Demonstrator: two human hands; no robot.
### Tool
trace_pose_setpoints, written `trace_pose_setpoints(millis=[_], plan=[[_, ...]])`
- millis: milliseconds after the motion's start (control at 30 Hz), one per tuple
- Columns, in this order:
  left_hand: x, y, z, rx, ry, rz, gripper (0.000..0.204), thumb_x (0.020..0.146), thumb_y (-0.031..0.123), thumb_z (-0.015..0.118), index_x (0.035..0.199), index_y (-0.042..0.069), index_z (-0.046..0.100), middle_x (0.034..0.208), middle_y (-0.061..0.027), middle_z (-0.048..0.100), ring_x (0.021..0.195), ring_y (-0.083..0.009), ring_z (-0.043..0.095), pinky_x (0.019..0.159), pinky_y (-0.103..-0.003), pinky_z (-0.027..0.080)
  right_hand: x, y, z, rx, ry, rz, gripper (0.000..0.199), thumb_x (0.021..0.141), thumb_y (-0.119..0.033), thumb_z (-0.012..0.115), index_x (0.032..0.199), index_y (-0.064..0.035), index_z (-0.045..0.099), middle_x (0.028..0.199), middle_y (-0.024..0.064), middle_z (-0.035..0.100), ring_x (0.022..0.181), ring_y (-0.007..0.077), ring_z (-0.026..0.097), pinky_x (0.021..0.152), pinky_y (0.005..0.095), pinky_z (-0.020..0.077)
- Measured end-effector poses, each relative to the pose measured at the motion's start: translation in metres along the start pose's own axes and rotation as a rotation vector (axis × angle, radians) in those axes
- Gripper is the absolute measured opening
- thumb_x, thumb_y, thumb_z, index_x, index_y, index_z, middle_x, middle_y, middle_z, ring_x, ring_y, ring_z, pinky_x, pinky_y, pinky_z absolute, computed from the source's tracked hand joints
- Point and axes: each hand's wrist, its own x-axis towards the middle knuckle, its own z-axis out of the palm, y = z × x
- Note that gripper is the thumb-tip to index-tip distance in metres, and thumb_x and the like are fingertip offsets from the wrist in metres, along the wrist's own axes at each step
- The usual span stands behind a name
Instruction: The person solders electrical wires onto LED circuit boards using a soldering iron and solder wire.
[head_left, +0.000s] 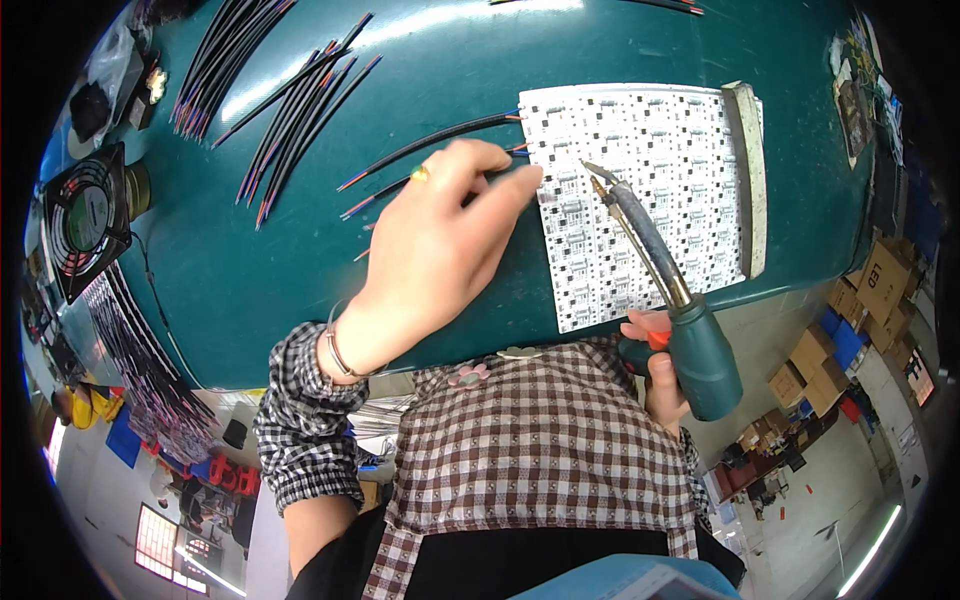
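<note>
My left hand (430, 240), a ring on one finger, reaches over the left edge of a white circuit board panel (640, 200). Its thumb and forefinger are closed at that edge; the gripped part is hidden, but a cable's stripped end (361, 256) shows behind the hand. Two black cables (430, 138) lie beside and under it, their coloured wire tips at the panel's edge. My right hand (660, 375) grips a green soldering gun (705, 360) with a red trigger. The gun's thin tip (592, 168) points left over the panel.
A metal bar (745, 180) lies along the panel's right side. Loose bundles of black cables (310, 130) lie at the far left. A small fan (88, 222) stands at the left edge, near a hanging cable bundle (150, 370). Cardboard boxes (815, 365) are beyond the table.
</note>
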Motion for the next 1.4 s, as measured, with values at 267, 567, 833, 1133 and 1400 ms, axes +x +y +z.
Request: trace_pose_setpoints(millis=[267, 567, 833, 1133, 1400], plan=[[-0.001, -0.007, -0.007, 0.367, -0.194, 0.366, 0.047, 0.07, 0.006, 0.063, 0.116, 0.003, 0.064, 0.106, -0.007, 0.06, 0.084, -0.0199, 0.06, 0.066, -0.029, 0.051, -0.001, 0.003, 0.003, 0.001, 0.073, -0.014, 0.051, 0.09, -0.036, 0.063, 0.114, 0.0093, 0.057, 0.104, 0.0218, 0.063, 0.088, 0.0295, 0.068, 0.076, 0.0403, 0.0579], [-0.001, -0.002, -0.004, 0.341, -0.179, 0.332, 0.043, 0.068, -0.001, 0.066, 0.111, 0.002, 0.065, 0.106, -0.0065, 0.062, 0.085, -0.0206, 0.06, 0.066, -0.03, 0.051, -0.003, 0.006, 0.003, 0.022, 0.1, -0.051, 0.05, 0.09, -0.034, 0.064, 0.112, 0.0101, 0.057, 0.101, 0.02, 0.063, 0.086, 0.0292, 0.068, 0.075, 0.0395, 0.0586], [-0.023, 0.017, -0.017, 0.044, 0.148, 0.07, 0.032, 0.081, -0.006, 0.065, 0.112, 0.0, 0.065, 0.084, -0.0084, 0.056, 0.07, -0.023, 0.056, 0.063, -0.033, 0.045, -0.004, 0.007, 0.004, 0.052, 0.136, -0.102, 0.048, 0.091, -0.032, 0.063, 0.112, 0.0112, 0.057, 0.101, 0.0195, 0.063, 0.087, 0.0288, 0.068, 0.073, 0.0397, 0.0595], [-0.032, 0.017, 0.011, -0.299, 0.033, -0.204, 0.021, 0.093, 0.002, 0.059, 0.113, -0.004, 0.061, 0.078, -0.0066, 0.057, 0.065, -0.013, 0.054, 0.058, -0.025, 0.042, -0.007, 0.011, -0.001, 0.039, 0.032, -0.127, 0.048, 0.091, -0.031, 0.062, 0.115, 0.0101, 0.056, 0.102, 0.019, 0.063, 0.089, 0.028, 0.068, 0.075, 0.0385, 0.059], [-0.029, 0.014, 0.021, -0.221, 0.097, -0.192, 0.008, 0.087, 0.001, 0.065, 0.092, 0.0, 0.059, 0.082, -0.0098, 0.063, 0.064, -0.016, 0.06, 0.056, -0.027, 0.047, -0.012, 0.01, -0.003, 0.012, 0.021, -0.086, 0.051, 0.091, -0.036, 0.064, 0.114, 0.0091, 0.056, 0.104, 0.0202, 0.063, 0.087, 0.026, 0.068, 0.076, 0.0373, 0.0568]])
